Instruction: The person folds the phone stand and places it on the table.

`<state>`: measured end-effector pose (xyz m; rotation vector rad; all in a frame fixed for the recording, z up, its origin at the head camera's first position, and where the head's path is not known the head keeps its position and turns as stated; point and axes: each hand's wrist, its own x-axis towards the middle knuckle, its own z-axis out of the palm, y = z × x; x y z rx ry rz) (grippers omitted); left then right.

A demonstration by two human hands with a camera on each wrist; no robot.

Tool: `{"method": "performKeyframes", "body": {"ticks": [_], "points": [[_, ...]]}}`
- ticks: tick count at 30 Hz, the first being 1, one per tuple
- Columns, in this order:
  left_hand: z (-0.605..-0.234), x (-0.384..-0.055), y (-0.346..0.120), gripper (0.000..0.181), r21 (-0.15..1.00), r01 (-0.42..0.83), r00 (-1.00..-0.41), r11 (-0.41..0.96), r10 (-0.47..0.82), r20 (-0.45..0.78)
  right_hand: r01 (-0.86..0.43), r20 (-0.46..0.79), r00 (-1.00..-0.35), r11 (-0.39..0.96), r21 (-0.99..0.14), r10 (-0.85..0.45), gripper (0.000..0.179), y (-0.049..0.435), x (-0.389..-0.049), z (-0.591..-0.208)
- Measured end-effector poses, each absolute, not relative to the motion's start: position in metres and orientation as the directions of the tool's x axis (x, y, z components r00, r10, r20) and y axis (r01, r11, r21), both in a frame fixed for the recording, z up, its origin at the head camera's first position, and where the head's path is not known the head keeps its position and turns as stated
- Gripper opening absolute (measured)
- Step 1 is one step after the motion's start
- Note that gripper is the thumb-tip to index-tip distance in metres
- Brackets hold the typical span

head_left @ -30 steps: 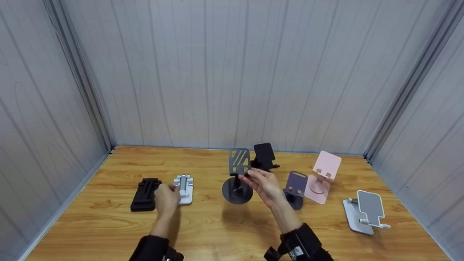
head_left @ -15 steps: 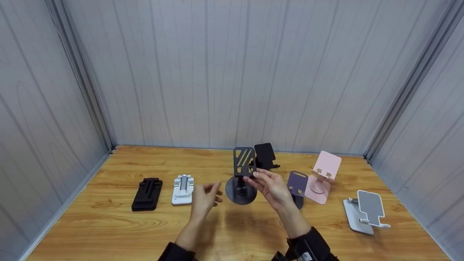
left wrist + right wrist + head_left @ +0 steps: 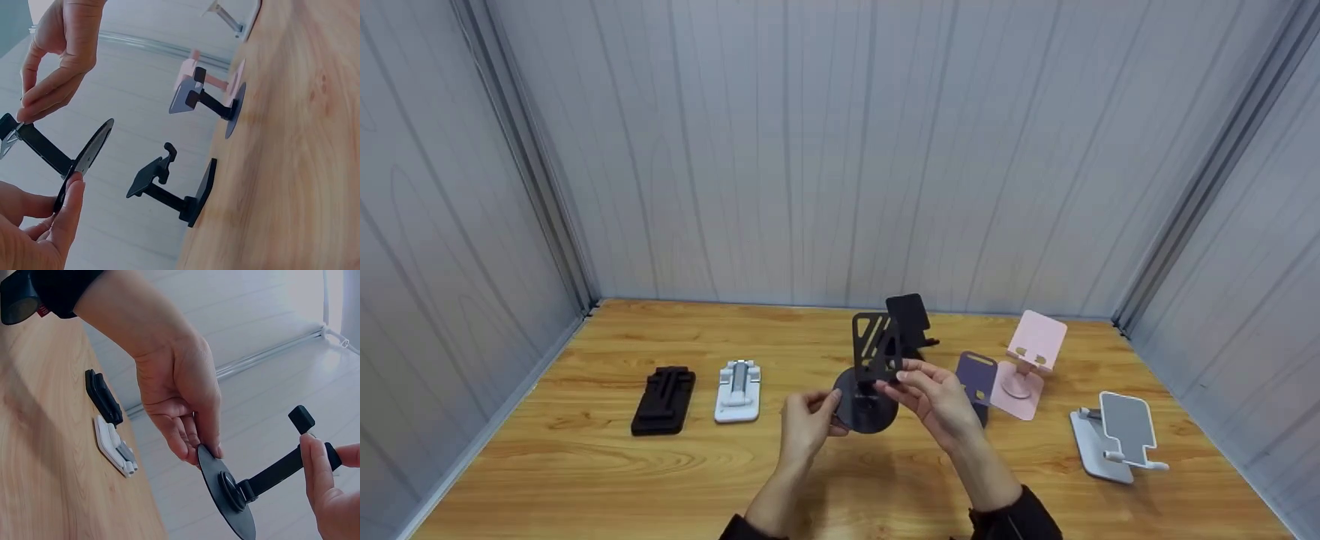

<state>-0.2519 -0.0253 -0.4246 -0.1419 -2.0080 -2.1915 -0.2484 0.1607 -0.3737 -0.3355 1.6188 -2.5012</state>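
Note:
In the head view my left hand (image 3: 805,427) pinches the rim of the round base (image 3: 877,421) of a dark phone stand. My right hand (image 3: 949,405) holds the lower edge of its slotted plate (image 3: 864,373) between thumb and fingers. The left wrist view shows the stand's disc base (image 3: 93,147) tilted and well off the table, my thumb and fingers on its edge. A dark arm (image 3: 275,472) joins base and plate in the right wrist view, where the fingers of my right hand (image 3: 337,506) partly cover the plate end.
On the wooden table (image 3: 585,480), a black folded stand (image 3: 664,401) and a white one (image 3: 739,394) lie left. A black stand (image 3: 909,319), a purple stand (image 3: 976,375), a pink stand (image 3: 1035,341) and a white-and-grey stand (image 3: 1126,427) stand unfolded behind and right. Panels enclose three sides.
My left hand has left the white folded stand, moved right and taken hold of the dark stand's base. The dark stand has shifted slightly right and its plate has turned, with my right hand on it.

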Motion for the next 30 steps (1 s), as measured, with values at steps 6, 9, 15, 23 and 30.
{"method": "performKeyframes", "body": {"ticks": [6, 9, 15, 23, 30], "points": [[-0.432, -0.251, -0.022, 0.017, 0.974, 0.22, -0.971, -0.052, -0.107, 0.214, -0.062, 0.176, -0.93, -0.333, -0.941, -0.324, 0.015, 0.165, -0.243, -0.376], [-0.434, -0.251, -0.021, 0.016, 0.973, 0.223, -0.97, -0.058, -0.115, 0.216, -0.07, 0.162, -0.938, -0.288, -0.955, -0.308, 0.011, 0.165, -0.242, -0.378], [-0.435, -0.25, -0.018, 0.016, 0.977, 0.206, -0.974, -0.053, -0.108, 0.2, -0.072, 0.122, -0.967, -0.22, -0.973, -0.222, 0.013, 0.166, -0.242, -0.381], [-0.438, -0.249, -0.016, 0.016, 0.98, 0.19, -0.976, -0.054, -0.115, 0.183, -0.153, 0.178, -0.969, -0.147, -0.977, -0.173, 0.01, 0.166, -0.24, -0.384], [-0.439, -0.249, -0.014, 0.014, 0.985, 0.125, -0.982, -0.12, -0.154, 0.106, -0.284, 0.286, -0.942, -0.037, -0.958, -0.176, 0.016, 0.16, -0.235, -0.384]]}}
